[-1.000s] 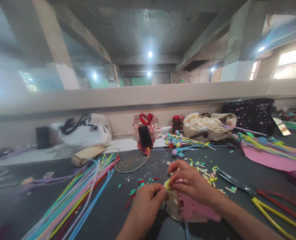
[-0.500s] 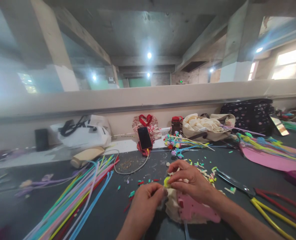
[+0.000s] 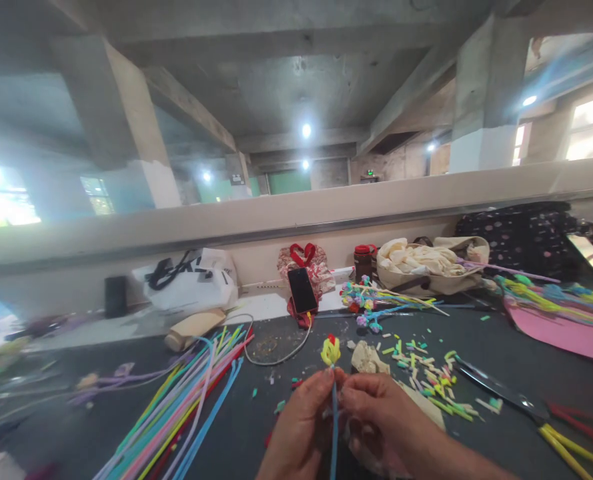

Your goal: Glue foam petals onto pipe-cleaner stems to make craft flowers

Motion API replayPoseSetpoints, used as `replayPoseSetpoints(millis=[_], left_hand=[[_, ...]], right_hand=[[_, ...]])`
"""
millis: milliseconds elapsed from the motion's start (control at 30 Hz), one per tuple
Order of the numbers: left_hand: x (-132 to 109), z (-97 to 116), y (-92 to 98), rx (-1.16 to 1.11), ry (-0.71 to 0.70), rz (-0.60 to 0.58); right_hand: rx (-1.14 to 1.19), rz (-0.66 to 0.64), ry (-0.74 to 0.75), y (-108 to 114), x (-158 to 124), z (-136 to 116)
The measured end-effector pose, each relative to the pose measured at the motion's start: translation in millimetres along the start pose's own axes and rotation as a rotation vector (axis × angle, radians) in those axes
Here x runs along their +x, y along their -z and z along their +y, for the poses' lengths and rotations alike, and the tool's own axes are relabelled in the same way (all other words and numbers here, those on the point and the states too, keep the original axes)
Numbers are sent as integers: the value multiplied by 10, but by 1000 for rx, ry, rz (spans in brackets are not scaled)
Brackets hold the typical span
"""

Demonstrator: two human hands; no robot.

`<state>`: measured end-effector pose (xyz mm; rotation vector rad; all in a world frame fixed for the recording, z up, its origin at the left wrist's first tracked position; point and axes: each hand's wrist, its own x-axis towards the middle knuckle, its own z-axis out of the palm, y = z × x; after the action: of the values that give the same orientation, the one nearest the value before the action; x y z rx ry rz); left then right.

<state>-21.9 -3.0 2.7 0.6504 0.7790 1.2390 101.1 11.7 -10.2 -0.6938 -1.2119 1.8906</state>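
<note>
A small pipe-cleaner flower (image 3: 330,352) with looped yellow petals and a red tip stands upright on a blue stem (image 3: 334,427) low in the middle of the view. My left hand (image 3: 302,423) is closed on the stem just under the petals, thumb and forefinger pinching it. From the other side my right hand (image 3: 389,413) is also closed, its fingertips meeting at the stem below the flower head. Its lower fingers are partly hidden and blurred. Crumpled beige cloth or paper (image 3: 369,358) lies behind the right hand.
Cut pipe-cleaner bits (image 3: 426,373) litter the table at right, beside large scissors (image 3: 519,399) with red and yellow handles. Long coloured pipe cleaners (image 3: 176,407) lie at left. Farther back are a phone (image 3: 301,291) on a cable, finished flowers (image 3: 369,300) and a cloth bag (image 3: 429,270).
The yellow flower, mostly covered by my fingers before, now shows upright above them. My right hand has moved down to the stem. The pink tool on the cloth no longer shows.
</note>
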Motion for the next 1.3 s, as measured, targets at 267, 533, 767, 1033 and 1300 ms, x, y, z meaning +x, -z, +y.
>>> replayPoseSetpoints(millis=[267, 533, 767, 1033, 1300], left_hand=[[-4, -47, -47, 68, -31, -12], [-21, 116, 36, 476, 23, 26], [-124, 173, -71, 519, -178, 215], [-124, 140, -70, 445, -212, 281], [-154, -2, -144, 6, -4, 112]], right_hand=[[-246, 146, 177, -46, 15, -59], [-775, 315, 326, -73, -53, -125], [-932, 356, 397, 18, -75, -198], [-1166, 366, 591, 5, -110, -132], [-1193, 341, 658, 19, -84, -55]])
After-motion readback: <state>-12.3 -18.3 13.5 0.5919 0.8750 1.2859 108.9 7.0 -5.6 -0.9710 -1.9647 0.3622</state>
